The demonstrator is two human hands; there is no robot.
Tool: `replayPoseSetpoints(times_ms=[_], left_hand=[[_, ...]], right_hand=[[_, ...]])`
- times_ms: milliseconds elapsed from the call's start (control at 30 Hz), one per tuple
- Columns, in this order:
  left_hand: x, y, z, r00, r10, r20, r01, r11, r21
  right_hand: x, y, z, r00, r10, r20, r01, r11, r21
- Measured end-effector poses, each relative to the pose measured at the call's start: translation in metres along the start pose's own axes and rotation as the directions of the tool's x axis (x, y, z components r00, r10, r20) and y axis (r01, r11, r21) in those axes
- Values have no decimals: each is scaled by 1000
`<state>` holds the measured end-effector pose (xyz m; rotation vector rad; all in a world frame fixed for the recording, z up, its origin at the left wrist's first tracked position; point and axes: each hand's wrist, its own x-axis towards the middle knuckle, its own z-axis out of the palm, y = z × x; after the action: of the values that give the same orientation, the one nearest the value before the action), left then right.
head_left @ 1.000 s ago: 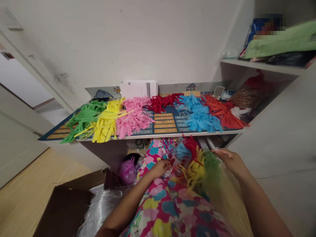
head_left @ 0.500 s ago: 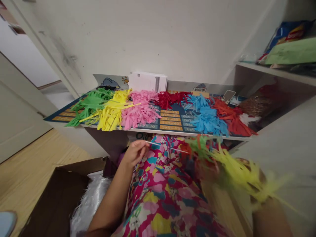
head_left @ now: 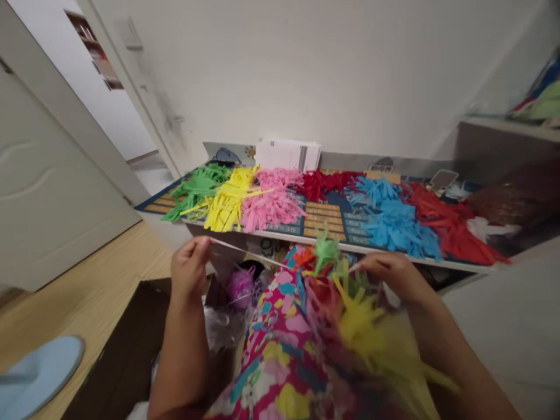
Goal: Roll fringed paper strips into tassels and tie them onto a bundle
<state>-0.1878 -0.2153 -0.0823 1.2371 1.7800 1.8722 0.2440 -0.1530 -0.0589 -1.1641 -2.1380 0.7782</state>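
The left hand (head_left: 190, 265) pinches a taut white string (head_left: 249, 252); the right hand (head_left: 389, 273) pinches a white strand (head_left: 355, 266) beside the blurred multicoloured tassels (head_left: 332, 294), hanging before the front edge of the desk (head_left: 275, 235).

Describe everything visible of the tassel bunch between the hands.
The tassel bunch mixes red, green, yellow, pink and blue strips, seemingly paper or fabric. It hangs splayed over patterned clothing, its yellow part blurred. A white string runs taut from it to the left hand; the right hand pinches string beside it.
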Motion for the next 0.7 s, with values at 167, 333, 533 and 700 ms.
replayPoseSetpoints(times_ms=[167, 333, 533, 700], left_hand=[[10, -11, -18, 997, 61, 51, -76, 913, 400], [-9, -2, 9, 982, 127, 141, -180, 863, 472], [-74, 49, 107, 688, 401, 605, -525, 851, 33], [-86, 58, 157, 613, 381, 692, -591, 803, 80]], right_hand=[[15, -25, -9, 995, -91, 26, 92, 996, -22], [27, -47, -6, 986, -165, -13, 159, 969, -191], [40, -80, 16, 954, -231, 191, 270, 940, -210], [37, -103, 4, 953, -287, 102, 300, 942, -148]])
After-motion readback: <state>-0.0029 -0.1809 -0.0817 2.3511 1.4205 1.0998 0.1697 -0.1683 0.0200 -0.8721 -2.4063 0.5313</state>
